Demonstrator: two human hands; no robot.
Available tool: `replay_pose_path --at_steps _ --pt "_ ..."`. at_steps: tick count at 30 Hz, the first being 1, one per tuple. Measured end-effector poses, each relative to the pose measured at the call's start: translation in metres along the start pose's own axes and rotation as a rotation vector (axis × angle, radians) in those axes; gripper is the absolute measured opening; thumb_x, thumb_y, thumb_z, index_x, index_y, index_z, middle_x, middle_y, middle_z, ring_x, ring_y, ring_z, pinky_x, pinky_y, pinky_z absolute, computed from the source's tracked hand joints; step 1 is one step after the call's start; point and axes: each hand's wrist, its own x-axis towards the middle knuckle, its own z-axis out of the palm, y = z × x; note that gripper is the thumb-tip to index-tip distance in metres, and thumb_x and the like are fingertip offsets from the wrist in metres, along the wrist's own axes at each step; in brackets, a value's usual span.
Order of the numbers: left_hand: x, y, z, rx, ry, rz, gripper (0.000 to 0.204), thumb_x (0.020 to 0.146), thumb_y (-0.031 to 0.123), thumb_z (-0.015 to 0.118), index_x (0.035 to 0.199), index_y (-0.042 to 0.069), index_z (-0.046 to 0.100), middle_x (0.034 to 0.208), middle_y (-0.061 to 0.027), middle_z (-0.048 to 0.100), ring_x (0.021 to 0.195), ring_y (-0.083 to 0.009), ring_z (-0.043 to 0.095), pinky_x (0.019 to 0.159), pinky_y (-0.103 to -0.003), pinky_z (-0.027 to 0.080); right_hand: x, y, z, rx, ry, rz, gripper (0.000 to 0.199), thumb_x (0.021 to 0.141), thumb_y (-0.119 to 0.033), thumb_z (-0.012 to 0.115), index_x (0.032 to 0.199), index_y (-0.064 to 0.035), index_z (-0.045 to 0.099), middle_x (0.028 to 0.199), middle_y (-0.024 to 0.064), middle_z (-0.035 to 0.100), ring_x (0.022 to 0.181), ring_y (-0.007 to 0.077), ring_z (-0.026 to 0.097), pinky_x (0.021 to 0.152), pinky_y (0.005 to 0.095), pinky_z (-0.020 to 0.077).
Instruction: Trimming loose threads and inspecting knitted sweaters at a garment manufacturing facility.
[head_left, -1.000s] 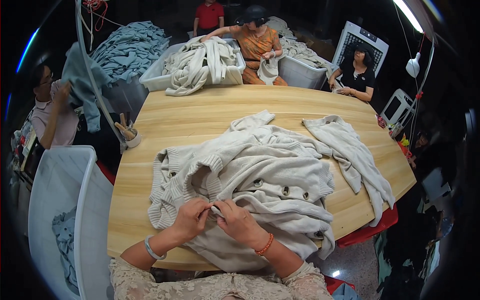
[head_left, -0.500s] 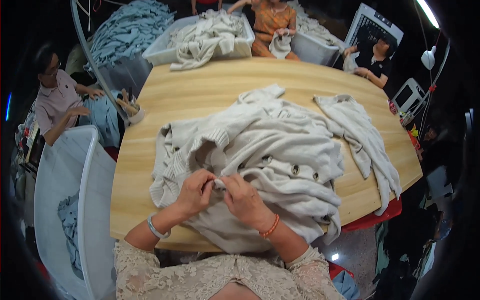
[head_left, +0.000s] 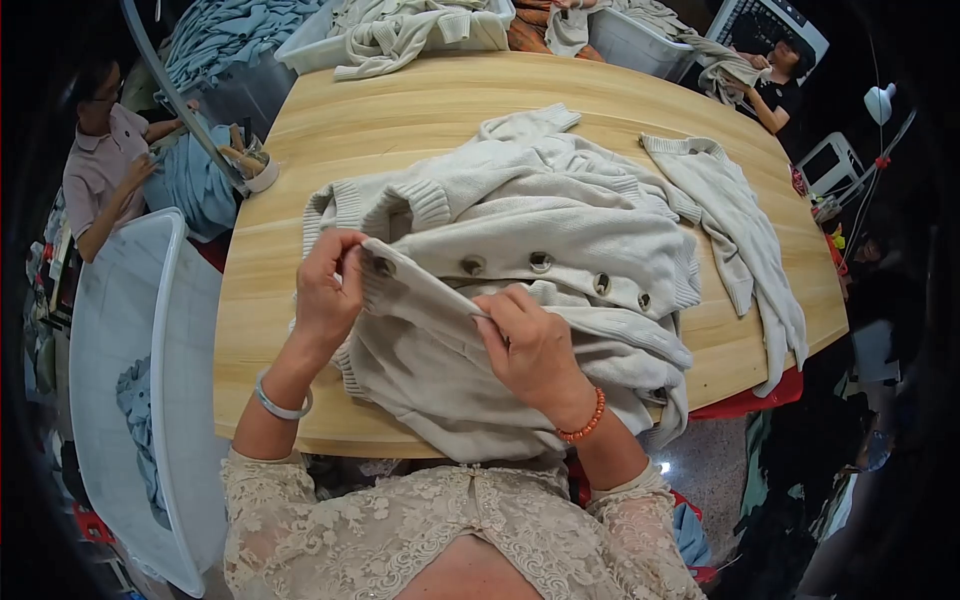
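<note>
- Head view: cream buttoned cardigan heaped on the near half of the wooden table.
- Left hand, at 9 o'clock of the heap, fingers pinched on the button band's lifted end.
- Right hand, at 6 o'clock, fingers closed on the same band.
- Second cream sweater at 3 o'clock, apart.
- White bin at 9 o'clock, beside the table.

The single head-worn fisheye camera looked steeply down from above the person's chest, close over the near edge of the wooden table. It faced forward across the tabletop; straight edges curved toward the frame rim.
</note>
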Motion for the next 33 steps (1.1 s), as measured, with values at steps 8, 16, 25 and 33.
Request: replay_pose_path --at_steps 8,16,25,33 --pt "-0.006 0.062 0.043 0.360 -0.409 0.586 0.063 0.075 0.006 0.075 0.134 0.006 0.052 0.115 -0.0111 0.061 0.115 -0.0272 0.057 0.106 -0.046 0.037 -0.004 0.011 0.005 0.091 0.048 0.006 0.018 0.082 0.000 0.067 0.099 -0.0028 0.065 0.089 0.0097 0.064 0.066 0.0271 0.065 0.057 0.0352 0.0503" --pt "0.021 0.032 0.036 0.302 -0.592 0.323 0.018 0.072 0.007 0.079 0.083 0.012 0.066 0.071 -0.0041 0.057 0.073 -0.0224 0.055 0.085 -0.035 0.038 -0.001 0.020 0.005 0.763 -0.030 0.378 0.009 0.091 -0.005 0.067 0.095 0.0027 0.068 0.078 -0.0007 0.060 0.063 0.0034 0.050 0.054 0.0232 0.0401" --pt "0.054 0.015 0.039 -0.366 -0.759 -0.238 0.039 0.086 0.006 0.062 0.123 -0.006 0.061 0.106 -0.0132 0.070 0.096 -0.0159 0.066 0.083 -0.029 0.053 -0.008 0.022 0.008 0.330 -0.086 0.181 0.015 0.082 -0.006 0.068 0.094 0.0011 0.062 0.086 0.0158 0.061 0.071 0.0314 0.063 0.063 0.0373 0.0504" --pt "0.039 0.011 0.101 0.551 -0.478 0.269 0.020 0.080 0.003 0.061 0.100 0.002 0.058 0.107 -0.0185 0.054 0.102 -0.0386 0.056 0.081 -0.049 0.051 -0.018 0.020 0.014 0.037 -0.038 0.016 0.018 0.081 -0.009 0.071 0.095 -0.0016 0.062 0.082 0.0126 0.059 0.067 0.0304 0.063 0.059 0.0383 0.0500"
